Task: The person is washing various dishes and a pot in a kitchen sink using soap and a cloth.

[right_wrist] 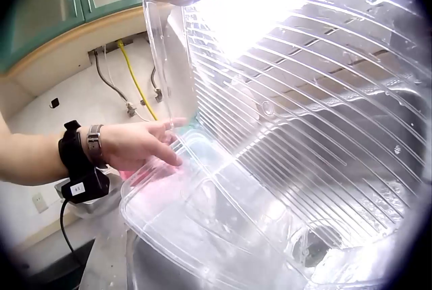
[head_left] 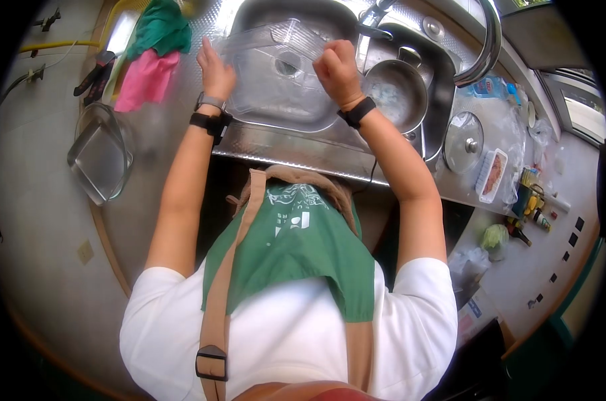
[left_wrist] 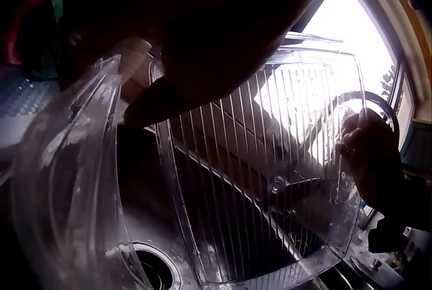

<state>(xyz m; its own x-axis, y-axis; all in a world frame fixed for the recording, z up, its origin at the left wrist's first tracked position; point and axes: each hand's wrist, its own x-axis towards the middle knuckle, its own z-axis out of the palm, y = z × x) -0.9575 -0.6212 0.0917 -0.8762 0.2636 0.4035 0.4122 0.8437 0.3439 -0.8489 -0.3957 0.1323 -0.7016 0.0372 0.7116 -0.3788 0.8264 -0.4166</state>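
Over the left sink basin (head_left: 316,123) a clear ribbed plastic tray (right_wrist: 304,94) stands tilted, wet with drops. My right hand (head_left: 338,70), fingers curled, grips its right edge. Against the tray leans a clear plastic container (right_wrist: 182,202) with smooth walls, also seen close up in the left wrist view. My left hand (head_left: 216,73) is at the left side, where tray and container meet. Its thumb and fingers pinch the clear plastic there; the left wrist view shows this hand only as a dark shape. Below the tray lies the drain (head_left: 287,65).
A steel pot (head_left: 416,80) with cloudy water sits in the right basin, under the faucet (head_left: 483,60). Glass lid (head_left: 463,140) and a tray of meat (head_left: 493,175) are on the right counter. To the left are pink (head_left: 146,80) and green cloths (head_left: 159,30) and a metal pan (head_left: 99,160).
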